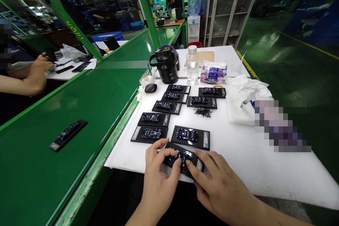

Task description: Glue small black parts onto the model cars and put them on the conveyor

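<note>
Both hands come in from the bottom edge, forearms rising toward the middle, and they meet at the near edge of the white table [238,155]. The left hand [159,176] lies palm down with the fingers bent, its fingertips pressing on the left part of a black plaque with a small dark blue car [182,159]. The right hand [217,183] is turned a little inward, its thumb and index finger pinch the right side of the same plaque. So both hands are closed around this one piece, grasping it from two sides, and the plaque lies low over the table edge, slightly tilted. Just behind it there is another plaque [190,137], and more of them stand in two rows further back. A small pile of thin dark pieces [203,112] lies between the rows. A black jug [166,64] and a clear bottle [192,63] stand at the far side. On the green conveyor [79,113] at left lies one single plaque [68,135]. Another person's hand [37,74] rests beyond it.
</note>
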`<state>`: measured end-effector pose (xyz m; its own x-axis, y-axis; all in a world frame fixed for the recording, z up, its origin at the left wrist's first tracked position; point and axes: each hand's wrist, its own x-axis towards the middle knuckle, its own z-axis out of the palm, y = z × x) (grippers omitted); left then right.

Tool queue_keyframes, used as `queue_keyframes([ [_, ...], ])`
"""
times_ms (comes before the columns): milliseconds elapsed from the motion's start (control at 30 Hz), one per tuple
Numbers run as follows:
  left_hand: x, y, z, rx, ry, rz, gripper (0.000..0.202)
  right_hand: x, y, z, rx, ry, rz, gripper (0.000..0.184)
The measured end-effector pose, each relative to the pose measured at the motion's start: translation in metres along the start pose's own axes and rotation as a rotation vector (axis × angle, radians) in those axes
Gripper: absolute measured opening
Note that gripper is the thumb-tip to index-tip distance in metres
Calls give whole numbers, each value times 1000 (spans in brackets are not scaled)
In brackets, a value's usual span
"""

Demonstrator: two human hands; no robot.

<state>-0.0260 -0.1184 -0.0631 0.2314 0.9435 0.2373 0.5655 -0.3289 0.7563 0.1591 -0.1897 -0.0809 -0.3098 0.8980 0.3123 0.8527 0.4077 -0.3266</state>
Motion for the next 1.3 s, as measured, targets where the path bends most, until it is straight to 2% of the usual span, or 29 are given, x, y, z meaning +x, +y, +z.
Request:
queue_keyframes([
  [67, 3, 4, 3, -2, -1, -90, 9, -1, 0, 0, -3, 9, 5, 51],
  [133, 6, 7, 5, 18, -5, -115, 12, -1, 0, 0, -6, 14, 7, 52],
  [567, 8, 8, 5, 51, -31, -125, 20, 4, 2, -8, 41, -25, 9, 52],
  [733, 11, 12, 5, 45, -44, -207, 20, 1, 3, -5, -3, 17, -23, 50],
  [967, 16, 17, 5, 24, -34, -252, 22, -5, 2, 0, -52, 89, -51, 47],
  [1300, 20, 12, 4, 61, -98, -248, 26, -3, 2, -2, -26, 41, -27, 46],
])
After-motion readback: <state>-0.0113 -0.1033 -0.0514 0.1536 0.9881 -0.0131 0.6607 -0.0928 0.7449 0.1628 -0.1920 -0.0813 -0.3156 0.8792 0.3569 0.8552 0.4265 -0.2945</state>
